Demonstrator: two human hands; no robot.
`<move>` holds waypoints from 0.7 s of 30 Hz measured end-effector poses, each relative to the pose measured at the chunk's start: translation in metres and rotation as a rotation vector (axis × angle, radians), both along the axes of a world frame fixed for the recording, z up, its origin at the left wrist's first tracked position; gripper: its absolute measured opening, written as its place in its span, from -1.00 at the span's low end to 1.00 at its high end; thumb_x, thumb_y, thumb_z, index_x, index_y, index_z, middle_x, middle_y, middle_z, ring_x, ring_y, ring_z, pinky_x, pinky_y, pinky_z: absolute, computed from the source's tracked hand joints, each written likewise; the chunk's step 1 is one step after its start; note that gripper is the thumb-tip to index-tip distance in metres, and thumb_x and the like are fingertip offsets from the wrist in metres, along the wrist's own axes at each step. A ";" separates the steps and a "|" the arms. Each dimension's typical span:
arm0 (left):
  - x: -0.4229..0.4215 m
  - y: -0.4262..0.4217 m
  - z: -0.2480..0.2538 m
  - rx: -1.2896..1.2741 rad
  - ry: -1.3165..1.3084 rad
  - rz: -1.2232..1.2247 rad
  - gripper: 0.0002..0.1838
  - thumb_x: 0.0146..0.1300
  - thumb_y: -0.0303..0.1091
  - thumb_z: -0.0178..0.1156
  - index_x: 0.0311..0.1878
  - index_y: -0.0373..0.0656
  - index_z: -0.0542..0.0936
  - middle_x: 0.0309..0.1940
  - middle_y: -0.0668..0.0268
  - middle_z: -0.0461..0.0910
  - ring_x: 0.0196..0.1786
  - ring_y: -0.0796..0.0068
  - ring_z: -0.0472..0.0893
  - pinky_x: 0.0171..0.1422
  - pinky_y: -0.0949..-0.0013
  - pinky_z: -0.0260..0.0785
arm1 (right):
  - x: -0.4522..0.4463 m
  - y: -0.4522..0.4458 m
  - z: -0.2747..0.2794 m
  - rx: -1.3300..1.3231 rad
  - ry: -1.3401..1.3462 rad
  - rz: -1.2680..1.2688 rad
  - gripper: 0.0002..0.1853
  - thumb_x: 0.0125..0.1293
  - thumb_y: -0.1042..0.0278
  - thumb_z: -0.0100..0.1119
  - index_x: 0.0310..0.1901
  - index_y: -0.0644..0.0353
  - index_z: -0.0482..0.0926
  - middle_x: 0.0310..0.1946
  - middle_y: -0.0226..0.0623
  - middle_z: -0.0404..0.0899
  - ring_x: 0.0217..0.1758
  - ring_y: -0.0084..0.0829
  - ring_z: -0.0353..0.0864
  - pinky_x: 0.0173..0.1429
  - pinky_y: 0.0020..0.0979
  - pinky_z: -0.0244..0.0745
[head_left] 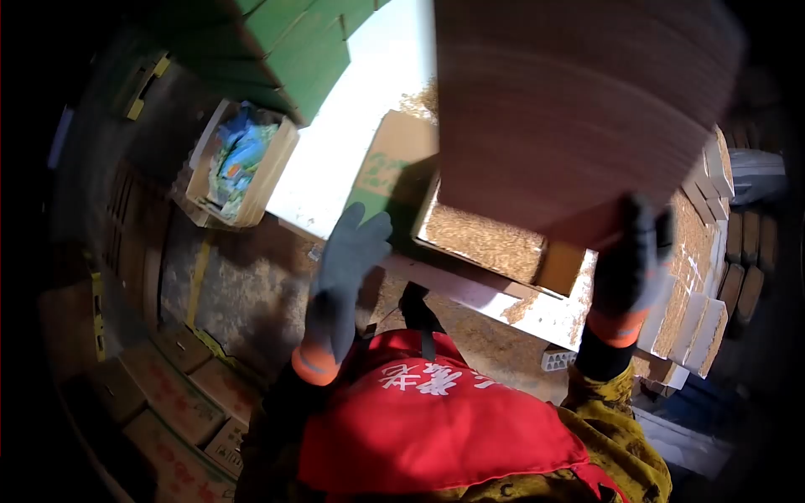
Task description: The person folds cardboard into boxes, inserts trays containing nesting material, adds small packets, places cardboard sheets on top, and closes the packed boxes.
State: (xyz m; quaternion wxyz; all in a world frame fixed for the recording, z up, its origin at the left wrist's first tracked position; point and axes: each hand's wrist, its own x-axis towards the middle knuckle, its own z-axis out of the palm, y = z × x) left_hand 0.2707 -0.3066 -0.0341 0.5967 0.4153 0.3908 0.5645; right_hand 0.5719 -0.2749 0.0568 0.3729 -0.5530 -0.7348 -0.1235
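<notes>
Brown cardboard piece [570,117], blurred and tilted, fills the upper right of the frame, its lower edge overlapping an open box; whether it is a flat sheet or the side of a carton cannot be told. Bottom centre, a red apron [419,427] with white characters covers the wearer's front. Green stacked boxes [293,50] stand at the upper left, beside a brightly lit white tabletop [335,142]. At centre right, the open box [560,270] holds loose golden-brown material [482,239]. Left of centre, a smaller carton [270,184] holds blue wrappers [243,159]. The left hand [344,268], grey-gloved with an orange cuff, is spread wide and empty, apart from the cardboard. The right hand [626,260], gloved alike, is at the cardboard's lower right corner; whether its fingers close on it cannot be told. Good handling probably means supporting the cardboard from both sides, palms flat, and keeping its lower edge clear of the box's rim, so that nothing spills.
</notes>
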 end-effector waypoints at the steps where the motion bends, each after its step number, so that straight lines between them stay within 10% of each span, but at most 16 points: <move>1: -0.016 -0.022 -0.009 -0.081 -0.061 0.020 -0.56 0.30 -0.37 0.07 0.22 -0.28 0.35 0.10 0.15 0.48 0.09 0.29 0.49 0.22 0.24 0.28 | -0.037 -0.009 -0.004 -0.270 0.462 0.140 -0.72 0.24 0.54 0.04 -0.02 0.32 0.55 -0.11 -0.21 0.60 -0.06 -0.40 0.57 0.14 -0.37 0.40; 3: -0.064 -0.056 -0.023 -0.146 0.129 0.053 -0.57 0.28 -0.40 0.04 0.20 -0.31 0.36 0.06 0.09 0.47 0.05 0.25 0.48 0.17 0.25 0.30 | -0.115 -0.030 -0.024 -0.727 1.070 0.314 -0.77 0.24 0.48 0.09 -0.08 0.35 0.54 -0.20 -0.28 0.61 -0.13 -0.55 0.55 0.00 -0.48 0.44; 7: -0.180 -0.141 -0.086 -0.038 1.067 0.197 -0.56 0.11 -0.57 0.03 0.13 -0.41 0.40 -0.07 -0.04 0.47 -0.04 0.07 0.49 0.01 0.22 0.36 | -0.258 -0.064 -0.124 -1.300 1.208 0.515 -0.74 0.35 0.39 0.08 -0.01 0.36 0.51 -0.23 -0.42 0.58 -0.12 -0.61 0.49 0.02 -0.53 0.43; 9: -0.228 -0.200 -0.137 -0.261 0.724 0.510 -0.53 0.11 -0.51 0.09 0.14 -0.41 0.39 -0.08 -0.02 0.49 -0.06 0.08 0.51 0.01 0.22 0.38 | -0.311 -0.086 -0.218 -1.544 1.273 0.489 -0.74 0.34 0.38 0.10 -0.01 0.33 0.54 -0.21 -0.35 0.62 -0.12 -0.53 0.55 0.04 -0.48 0.43; 12: -0.299 -0.290 -0.204 -0.629 0.564 0.767 -0.54 0.27 -0.27 0.14 0.15 -0.38 0.41 -0.07 0.08 0.56 -0.04 0.22 0.55 0.08 0.22 0.41 | -0.357 -0.106 -0.399 -1.605 0.565 0.573 -0.73 0.30 0.31 0.14 -0.02 0.24 0.58 -0.14 -0.20 0.64 -0.04 -0.33 0.60 0.08 -0.40 0.43; 13: -0.313 -0.312 -0.233 -0.757 -0.217 1.058 -0.56 0.34 -0.20 0.08 0.14 -0.35 0.44 -0.06 0.12 0.57 -0.01 0.28 0.55 0.11 0.26 0.41 | -0.371 -0.109 -0.455 -1.548 0.262 0.624 -0.72 0.28 0.26 0.16 -0.03 0.19 0.60 -0.11 -0.13 0.63 0.01 -0.23 0.60 0.10 -0.36 0.43; 18: -0.305 -0.390 -0.398 -0.849 -0.049 1.204 -0.60 0.41 -0.22 -0.03 0.17 -0.29 0.41 0.09 0.13 0.49 0.13 0.31 0.46 0.26 0.30 0.26 | -0.401 -0.088 -0.791 -1.165 0.120 0.870 -0.67 0.34 0.06 -0.02 -0.11 0.10 0.60 -0.30 -0.02 0.61 -0.22 0.01 0.59 -0.12 -0.09 0.48; 21: -0.286 -0.400 -0.490 -0.975 0.082 1.248 -0.60 0.41 -0.25 -0.03 0.19 -0.30 0.39 0.10 0.08 0.45 0.13 0.25 0.43 0.27 0.26 0.24 | -0.464 -0.053 -0.913 -0.999 -0.509 0.540 -0.72 0.29 0.13 0.11 -0.12 0.14 0.57 -0.18 -0.17 0.65 -0.24 -0.10 0.65 -0.23 -0.16 0.53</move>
